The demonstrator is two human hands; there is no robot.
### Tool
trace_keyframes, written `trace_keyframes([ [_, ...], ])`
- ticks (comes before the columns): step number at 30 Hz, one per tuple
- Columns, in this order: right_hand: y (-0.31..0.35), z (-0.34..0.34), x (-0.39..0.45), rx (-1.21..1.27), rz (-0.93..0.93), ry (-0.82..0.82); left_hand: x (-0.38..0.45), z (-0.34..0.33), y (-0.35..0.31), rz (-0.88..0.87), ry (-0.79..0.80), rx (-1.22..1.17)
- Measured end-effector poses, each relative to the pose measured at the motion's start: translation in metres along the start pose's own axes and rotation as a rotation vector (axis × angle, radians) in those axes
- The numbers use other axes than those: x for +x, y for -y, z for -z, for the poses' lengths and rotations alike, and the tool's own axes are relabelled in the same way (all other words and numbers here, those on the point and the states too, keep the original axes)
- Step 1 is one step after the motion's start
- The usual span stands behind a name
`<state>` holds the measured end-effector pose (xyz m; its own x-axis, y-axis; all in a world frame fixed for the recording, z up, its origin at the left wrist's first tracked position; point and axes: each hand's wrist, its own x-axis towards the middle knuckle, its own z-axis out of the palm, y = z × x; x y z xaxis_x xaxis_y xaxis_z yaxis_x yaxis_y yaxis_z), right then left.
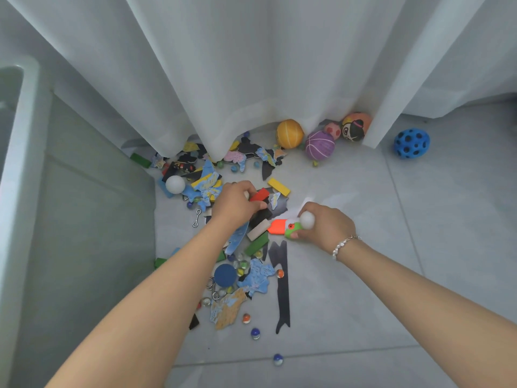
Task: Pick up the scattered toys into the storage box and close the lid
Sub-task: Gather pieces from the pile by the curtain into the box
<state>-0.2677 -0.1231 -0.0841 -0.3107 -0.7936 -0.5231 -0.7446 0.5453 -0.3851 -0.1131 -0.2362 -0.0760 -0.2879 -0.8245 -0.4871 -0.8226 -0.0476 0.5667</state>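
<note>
- the left hand (236, 204) is down in the middle of the heap, its fingers curled round a red block (259, 195), likely gathering several flat pieces in one go to save trips.
- the right hand (326, 226), centre right of the frame, clenches a white ball (307, 219) together with a green and orange toy (282, 228); both are bunched in one fist, so it looks full.
- the storage box (25, 169) stands along the left edge of the frame, its pale wall just beside the pile, near enough for a short carry; its lid is not visible.
- most toys are not yet boxed: puzzle pieces (256, 277) and marbles (254, 333) lie on the floor (391, 289) in the centre and lower centre.
- a yellow ball (289, 133), a purple ball (319, 145) and a face-painted ball (355, 126) sit against the curtain (223, 65) at upper centre, where they probably rolled; a blue holed ball (411, 143) lies apart at upper right.
</note>
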Motion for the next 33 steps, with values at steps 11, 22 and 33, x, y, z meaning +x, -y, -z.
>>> trace_keyframes([
  [11,0.002,-0.021,-0.026,0.038,-0.098,-0.088,-0.017,0.027,0.000,0.227,0.036,-0.523],
  [22,0.023,0.015,-0.027,0.578,-0.207,0.064,-0.040,0.050,-0.014,0.269,0.058,-0.604],
  [33,0.141,0.140,-0.097,0.645,0.061,0.049,-0.149,0.174,-0.075,0.014,-0.249,-0.794],
])
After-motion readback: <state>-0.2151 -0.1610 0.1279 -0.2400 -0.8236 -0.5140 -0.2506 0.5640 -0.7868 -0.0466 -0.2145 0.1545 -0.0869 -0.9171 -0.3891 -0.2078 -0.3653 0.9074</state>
